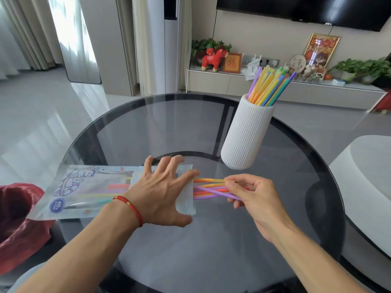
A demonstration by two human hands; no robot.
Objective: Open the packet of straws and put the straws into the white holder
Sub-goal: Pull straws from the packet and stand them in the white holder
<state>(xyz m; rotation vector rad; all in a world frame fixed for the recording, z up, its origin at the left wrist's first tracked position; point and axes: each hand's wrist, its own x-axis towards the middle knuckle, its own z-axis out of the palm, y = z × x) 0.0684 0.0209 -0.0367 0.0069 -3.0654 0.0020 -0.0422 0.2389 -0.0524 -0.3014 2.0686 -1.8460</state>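
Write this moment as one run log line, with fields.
left hand: presses packet flat | right hand: pinches straws at packet mouth | white holder: partly filled | step: pulling straws out

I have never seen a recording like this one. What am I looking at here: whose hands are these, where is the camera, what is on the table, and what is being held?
There is no machine here. A person wears one wide-angle camera on the head, so you look forward and down at that person's own two bare hands.

The surface is a round dark glass table. On it lies a printed straw packet, open at its right end. The left hand, with fingers spread, presses the packet flat. The right hand pinches a small bunch of coloured straws that stick out of the open end, some orange, some purple.

Further back stands the white holder, a ribbed cylinder with many straws in it already. A few straws remain inside the packet.
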